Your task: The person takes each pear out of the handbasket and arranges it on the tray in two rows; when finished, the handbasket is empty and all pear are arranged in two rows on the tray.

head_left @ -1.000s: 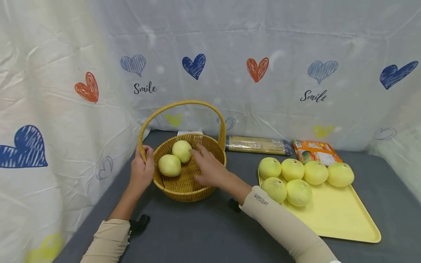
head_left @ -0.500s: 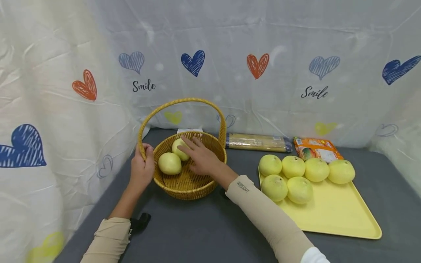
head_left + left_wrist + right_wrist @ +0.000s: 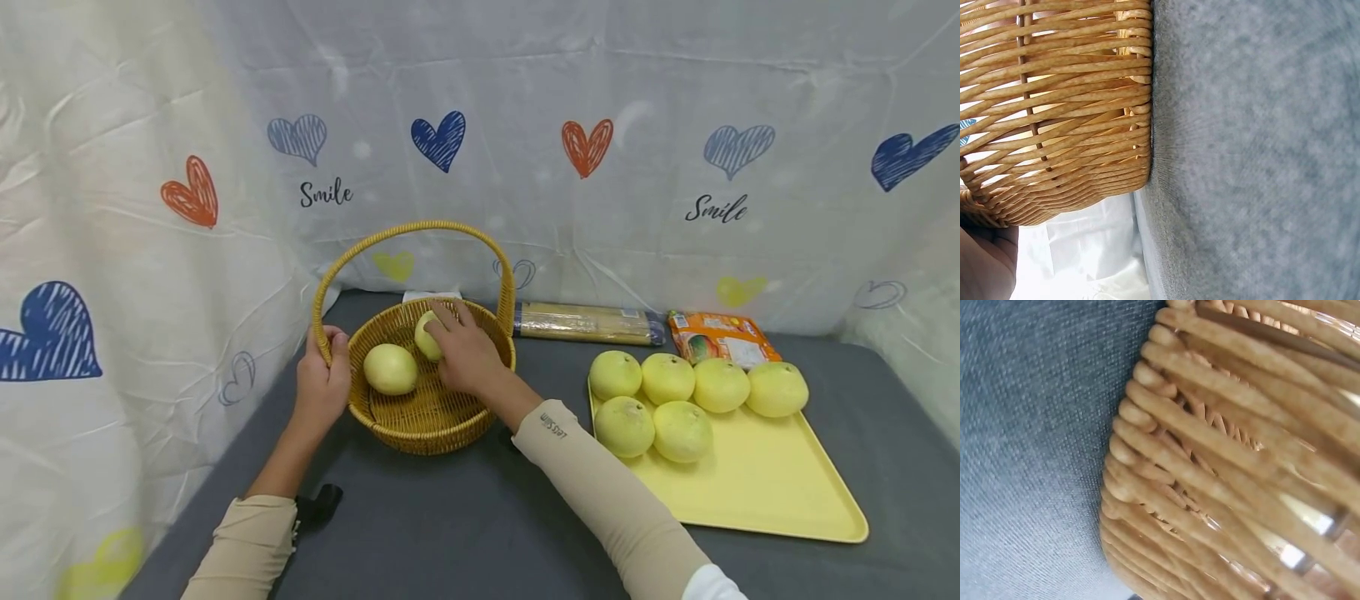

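Observation:
A yellow wicker basket (image 3: pixel 442 435) with a tall hoop handle stands on the grey table. My left hand (image 3: pixel 324 379) grips it at the left, where the handle meets the rim; the left wrist view has part of that hand (image 3: pixel 988 262) against the weave. Inside the basket, a round pale yellow-green fruit (image 3: pixel 391 369) lies at the left. Behind it is a second such fruit (image 3: pixel 427 337), which my right hand (image 3: pixel 468 357) holds from the right, covering part of it. The right wrist view is filled mostly by the basket's wall (image 3: pixel 1210 437).
A yellow tray (image 3: pixel 780 492) at the right bears several more pale yellow-green fruits (image 3: pixel 682 432). Behind it lie an orange packet (image 3: pixel 723 337) and a long wrapped bundle (image 3: pixel 588 323). A white curtain (image 3: pixel 510 83) with printed hearts closes off the back and left.
My right hand has reached over the rear fruit and taken hold of it. That fruit has shifted right, away from the other one. My left hand has stayed on the basket.

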Demonstrator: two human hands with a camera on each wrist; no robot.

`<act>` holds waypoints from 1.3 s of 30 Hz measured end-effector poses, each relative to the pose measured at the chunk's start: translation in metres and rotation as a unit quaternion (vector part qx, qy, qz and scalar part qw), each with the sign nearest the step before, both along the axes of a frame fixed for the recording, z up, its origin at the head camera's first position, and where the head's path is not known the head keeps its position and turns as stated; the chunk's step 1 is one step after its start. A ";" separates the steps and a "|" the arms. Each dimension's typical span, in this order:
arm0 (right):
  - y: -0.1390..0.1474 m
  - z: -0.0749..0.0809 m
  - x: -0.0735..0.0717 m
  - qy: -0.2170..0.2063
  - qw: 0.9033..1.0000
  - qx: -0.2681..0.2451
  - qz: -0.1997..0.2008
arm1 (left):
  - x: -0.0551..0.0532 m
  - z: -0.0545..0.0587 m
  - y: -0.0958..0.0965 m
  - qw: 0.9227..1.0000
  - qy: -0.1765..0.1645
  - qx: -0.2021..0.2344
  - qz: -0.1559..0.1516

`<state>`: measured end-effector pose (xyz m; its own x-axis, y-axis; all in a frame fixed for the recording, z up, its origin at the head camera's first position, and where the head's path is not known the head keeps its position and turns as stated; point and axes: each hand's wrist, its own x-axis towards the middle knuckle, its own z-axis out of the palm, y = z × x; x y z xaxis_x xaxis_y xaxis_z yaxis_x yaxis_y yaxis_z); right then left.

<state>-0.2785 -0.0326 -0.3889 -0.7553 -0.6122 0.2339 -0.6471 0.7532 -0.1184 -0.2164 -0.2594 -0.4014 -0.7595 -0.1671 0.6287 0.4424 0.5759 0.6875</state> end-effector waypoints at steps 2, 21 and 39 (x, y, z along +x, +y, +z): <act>-0.001 0.001 -0.001 0.002 1.000 0.000 0.005 | 0.000 0.001 0.000 1.000 0.000 -0.001 0.003; 0.002 0.002 0.001 -0.020 0.990 0.003 -0.138 | 0.002 -0.001 0.002 1.000 -0.016 0.010 -0.002; 0.015 0.008 0.020 -0.149 0.972 -0.176 -0.033 | 0.013 0.016 0.012 1.000 0.004 0.017 -0.017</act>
<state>-0.2588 -0.0179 -0.3808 -0.8570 -0.4810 0.1848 -0.4955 0.6706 -0.5521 -0.2030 -0.2474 -0.3850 -0.7601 -0.1637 0.6288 0.4663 0.5366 0.7033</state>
